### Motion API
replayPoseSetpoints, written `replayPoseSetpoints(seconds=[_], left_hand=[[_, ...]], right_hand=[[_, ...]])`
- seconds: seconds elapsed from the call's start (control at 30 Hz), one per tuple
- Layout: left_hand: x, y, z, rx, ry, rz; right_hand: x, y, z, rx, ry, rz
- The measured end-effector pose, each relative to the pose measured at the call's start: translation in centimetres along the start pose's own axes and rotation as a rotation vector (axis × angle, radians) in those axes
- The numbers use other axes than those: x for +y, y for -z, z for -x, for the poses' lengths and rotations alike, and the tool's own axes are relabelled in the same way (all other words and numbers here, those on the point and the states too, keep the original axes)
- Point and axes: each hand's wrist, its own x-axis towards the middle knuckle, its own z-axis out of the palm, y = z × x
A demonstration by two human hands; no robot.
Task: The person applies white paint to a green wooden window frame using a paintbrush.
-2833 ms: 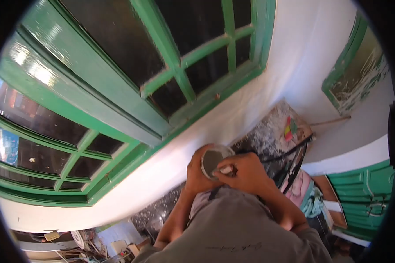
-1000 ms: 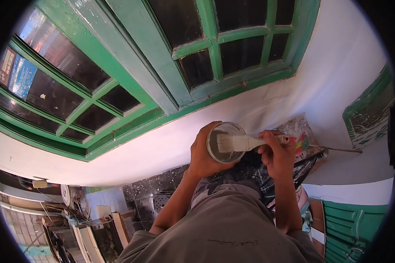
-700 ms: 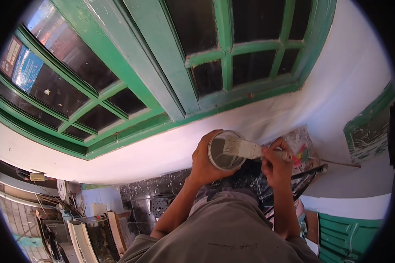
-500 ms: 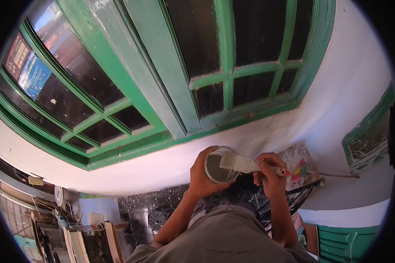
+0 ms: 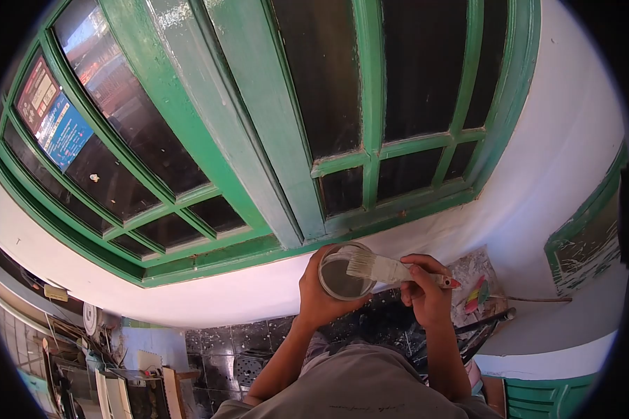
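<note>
My left hand [image 5: 314,293] is wrapped round a round, clear-walled paint container [image 5: 339,285] with greyish contents, its mouth facing up toward me. In my right hand [image 5: 428,293] is a wide paintbrush [image 5: 384,270], gripped at the handle, whose red end sticks out past my fingers. The pale, paint-covered bristles lie over the container's opening, pointing left. Just beyond both hands stands a window with green frames [image 5: 258,253], its upright posts partly coated in a greyer, paler tone.
A white wall [image 5: 531,167] runs below and right of the window. Black floor tiles [image 5: 251,336] with white spatters lie below. Planks and clutter [image 5: 129,391] stand at lower left, a green louvred panel [image 5: 548,394] at lower right.
The brush has shifted slightly left relative to the container, and its bristles now lie higher over the opening. The view has tilted up a little, so the window sits lower.
</note>
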Motion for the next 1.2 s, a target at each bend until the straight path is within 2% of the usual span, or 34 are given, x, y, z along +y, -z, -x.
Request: replayPoseSetpoints(seconds=[0.4,0.73,0.93,1.03,1.2], left_hand=[[0.3,1.0,-1.2,0.129,-0.008,0.034],[0.2,2.1,-2.4,0.120,-0.010,0.033],[0.5,3.4,-4.0,0.086,-0.026,0.014],[0.4,3.8,-4.4,0.064,-0.027,0.032],[0.6,4.5,-4.4,0.010,-0.030,0.099]], right_hand=[[-0.1,-2.0,-2.0,-0.057,0.005,0.034],[-0.2,-3.3,-2.7,-0.052,0.026,-0.041],[-0.4,-3.5,-3.0,-0.074,0.071,0.050],[0.3,-3.3,-3.2,-0.177,0.283,0.285],[0.1,-4.8,-3.5,0.004,0.428,0.128]])
